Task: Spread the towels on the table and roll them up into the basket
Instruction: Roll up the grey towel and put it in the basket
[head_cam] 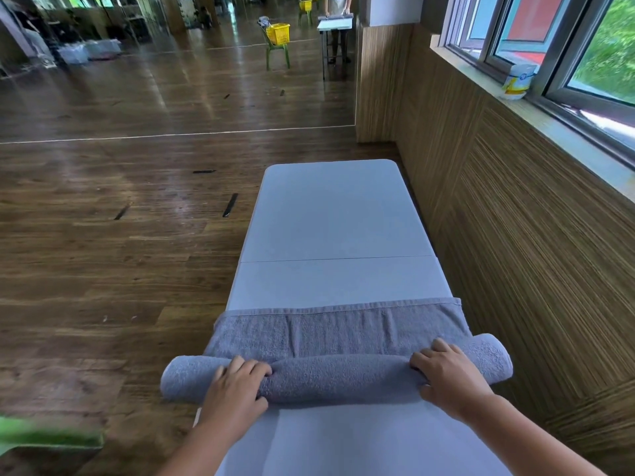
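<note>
A grey towel [338,329] lies across the near part of a long white folding table [331,228]. Its near portion is wound into a thick roll [340,376] that overhangs both table sides. A short flat strip of towel stretches beyond the roll. My left hand [237,383] grips the roll left of centre, fingers curled over its top. My right hand [446,376] grips it right of centre the same way. No basket is in view near me.
A wood-panelled wall and window sill run along the table's right side, with a white canister [517,80] on the sill. Wooden floor lies to the left. A green blurred edge [48,438] shows at bottom left. Far off stands a yellow basket [278,33] on a green chair.
</note>
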`<state>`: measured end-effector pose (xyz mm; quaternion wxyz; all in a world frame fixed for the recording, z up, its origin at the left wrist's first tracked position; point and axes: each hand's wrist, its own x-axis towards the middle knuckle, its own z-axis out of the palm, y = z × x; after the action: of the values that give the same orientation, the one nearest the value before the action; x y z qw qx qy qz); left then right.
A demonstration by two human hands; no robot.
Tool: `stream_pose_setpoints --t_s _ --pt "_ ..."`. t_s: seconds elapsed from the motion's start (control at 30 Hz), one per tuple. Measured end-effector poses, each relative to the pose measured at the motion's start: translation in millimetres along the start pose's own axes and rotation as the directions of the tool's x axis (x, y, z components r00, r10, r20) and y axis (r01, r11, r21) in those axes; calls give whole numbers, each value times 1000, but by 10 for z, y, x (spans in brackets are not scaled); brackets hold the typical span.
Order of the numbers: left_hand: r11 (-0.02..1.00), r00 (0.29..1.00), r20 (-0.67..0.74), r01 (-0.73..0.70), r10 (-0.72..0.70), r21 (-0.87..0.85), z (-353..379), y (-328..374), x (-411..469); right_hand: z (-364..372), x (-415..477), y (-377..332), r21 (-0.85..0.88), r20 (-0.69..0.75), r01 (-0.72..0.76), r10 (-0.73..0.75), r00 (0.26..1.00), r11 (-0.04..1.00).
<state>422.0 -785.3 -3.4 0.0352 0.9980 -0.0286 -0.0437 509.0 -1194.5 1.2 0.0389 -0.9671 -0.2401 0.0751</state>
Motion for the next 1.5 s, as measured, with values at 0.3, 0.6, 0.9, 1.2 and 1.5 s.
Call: stream_pose_setpoints --t_s 0.3,0.6,0.9,1.2,1.5 --pt "999 991 -130 23 -29 -45 -28 -17 64 -28 74 3 208 -53 -103 116 992 973" --pt "1000 1000 0 26 -26 2 -27 -18 49 -23 0 31 44 4 11 -11 1000 999" --pt "999 995 -100 18 -13 48 -90 -10 50 -34 63 18 102 -59 24 -18 998 995" --pt "998 993 -116 -36 29 -60 91 -47 5 64 0 14 141 -134 36 -17 991 989" --pt "1000 998 -57 -10 11 8 -54 14 108 -80 122 10 94 163 -1 -14 987 996"
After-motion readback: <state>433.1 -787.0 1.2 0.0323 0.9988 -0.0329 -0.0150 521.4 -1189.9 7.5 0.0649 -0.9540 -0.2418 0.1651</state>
